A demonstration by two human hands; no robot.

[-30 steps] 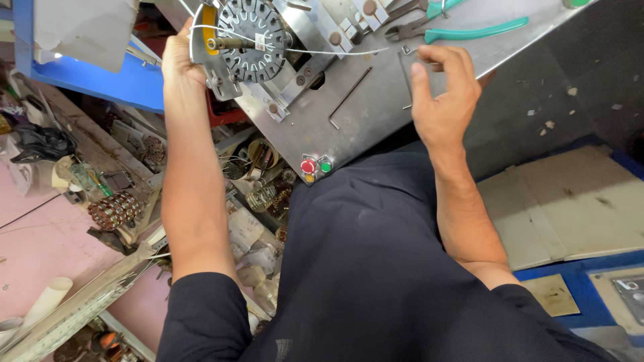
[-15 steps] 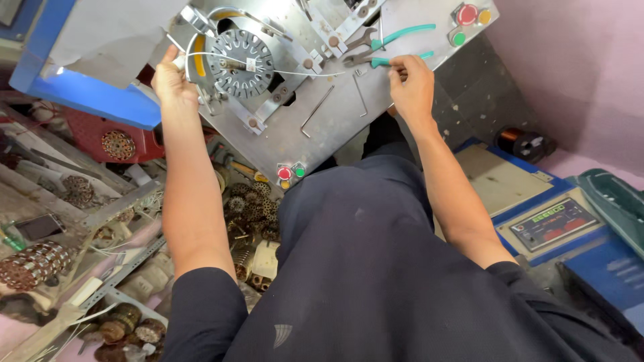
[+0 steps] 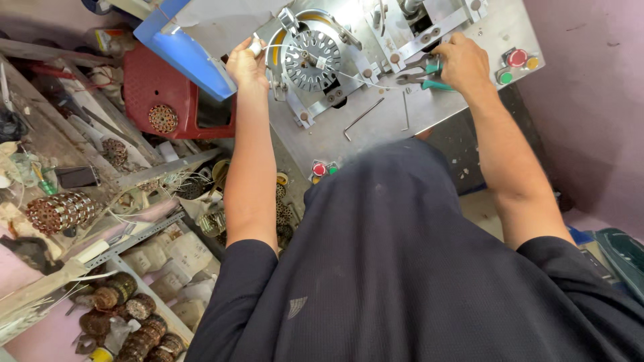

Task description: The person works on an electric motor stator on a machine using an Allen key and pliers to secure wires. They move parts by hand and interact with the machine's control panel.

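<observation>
A: Two hands at the winding fixture, head view. Status?

B: Left hand (image 3: 247, 64) pinches a thin wire (image 3: 359, 79) beside the slotted stator core (image 3: 310, 59). Right hand (image 3: 461, 62) is closed around green-handled pliers (image 3: 424, 74).

A: Progress?

B: Judged early: slots look mostly bare; hex keys (image 3: 379, 115) lie below the hands.

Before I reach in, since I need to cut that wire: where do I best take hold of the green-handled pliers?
Grip the pliers by the green handles, coming from the right, where the right hand already rests on them. They lie flat on the metal plate with the steel jaws pointing left toward the slotted round core.
</observation>
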